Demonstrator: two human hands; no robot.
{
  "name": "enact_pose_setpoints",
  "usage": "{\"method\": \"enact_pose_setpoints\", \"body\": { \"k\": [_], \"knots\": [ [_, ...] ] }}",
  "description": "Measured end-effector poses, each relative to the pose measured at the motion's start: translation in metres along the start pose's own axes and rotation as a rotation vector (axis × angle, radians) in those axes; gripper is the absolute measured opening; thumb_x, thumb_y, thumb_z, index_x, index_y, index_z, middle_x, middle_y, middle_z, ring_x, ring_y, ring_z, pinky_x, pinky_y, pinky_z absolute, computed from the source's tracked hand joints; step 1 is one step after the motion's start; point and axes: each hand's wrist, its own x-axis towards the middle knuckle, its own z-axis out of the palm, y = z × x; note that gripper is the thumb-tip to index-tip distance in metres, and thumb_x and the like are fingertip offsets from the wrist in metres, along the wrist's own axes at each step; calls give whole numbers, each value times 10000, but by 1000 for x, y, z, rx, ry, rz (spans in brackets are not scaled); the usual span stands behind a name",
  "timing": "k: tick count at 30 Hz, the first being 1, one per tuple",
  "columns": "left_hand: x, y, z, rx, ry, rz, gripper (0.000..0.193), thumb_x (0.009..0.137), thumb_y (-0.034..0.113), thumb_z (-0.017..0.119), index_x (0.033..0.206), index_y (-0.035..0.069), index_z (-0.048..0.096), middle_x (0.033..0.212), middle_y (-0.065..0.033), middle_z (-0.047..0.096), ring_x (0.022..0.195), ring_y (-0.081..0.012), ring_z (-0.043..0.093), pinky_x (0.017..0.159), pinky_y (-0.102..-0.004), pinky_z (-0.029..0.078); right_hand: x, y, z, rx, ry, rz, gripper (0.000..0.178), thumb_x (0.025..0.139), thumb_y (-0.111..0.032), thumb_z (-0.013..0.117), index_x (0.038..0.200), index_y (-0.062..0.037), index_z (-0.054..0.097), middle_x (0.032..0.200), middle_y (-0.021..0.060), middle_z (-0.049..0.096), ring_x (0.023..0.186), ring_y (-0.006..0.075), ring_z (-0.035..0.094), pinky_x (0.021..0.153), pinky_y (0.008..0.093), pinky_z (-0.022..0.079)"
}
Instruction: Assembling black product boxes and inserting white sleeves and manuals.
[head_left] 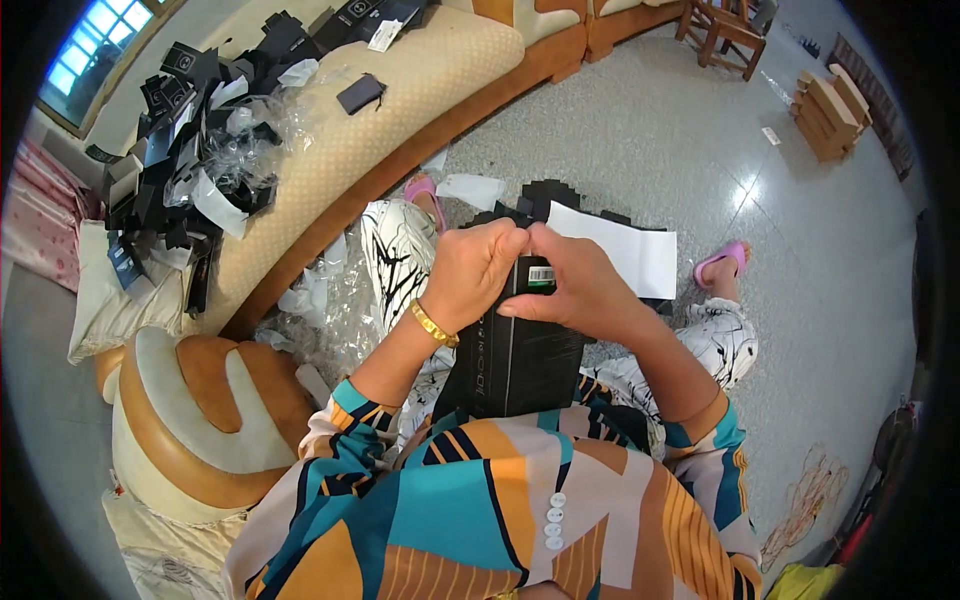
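Black box point(530, 365) is resting between the thighs, close to the torso. Judgement: light, stiff card, slightly slippery; corners are probably denting easily, so the long side edges are offering the best hold. Left hand point(475, 265): fingers curling in, thumb and forefinger pressing together at the box's far end; cannot tell what they are pinching. Right hand point(578, 278): thumb lying below the label point(541, 276), forefinger bending toward the left fingertips. Beyond, dark packaging point(180, 150) is covering part of the sofa point(420, 85).
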Motion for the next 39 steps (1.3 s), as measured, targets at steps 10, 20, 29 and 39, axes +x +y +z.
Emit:
{"method": "enact_pose_setpoints", "body": {
  "k": [10, 20, 29, 39],
  "knots": [
    [-6, 6, 4, 39, 4, -115, 421, 867, 316, 478, 571, 16, 495, 505, -159, 442, 460, -328, 465, 417, -356, 337, 2, -2, -7, 132, -200, 11, 456, 596, -376, 727, 836, -10, 597, 629, 145, 503, 575, 253, 462, 531, 322, 358],
    [-6, -5, 9, 118, -28, -127, 423, 859, 329, 477, 558, 34, 517, 512, -164, 472, 470, -341, 477, 426, -389, 347, -12, -13, 7, -376, 1, -61, 459, 603, -451, 665, 699, -41, 484, 629, 95, 530, 607, 288, 551, 518, 368, 407],
    [-8, -18, 19, 188, -30, -160, 461, 849, 329, 518, 543, -9, 452, 454, -124, 328, 389, -145, 306, 390, -300, 285, -17, -27, 14, -453, -24, -99, 442, 626, -435, 666, 707, -44, 476, 626, 99, 504, 625, 289, 527, 541, 357, 391],
    [-8, -20, 9, -86, 97, -254, 478, 863, 337, 499, 543, -14, 457, 437, -83, 310, 414, -118, 282, 391, -294, 277, -2, -7, -4, -128, -88, -114, 471, 664, -465, 650, 775, -45, 465, 651, 137, 510, 651, 333, 533, 522, 371, 384]
  ]
}}
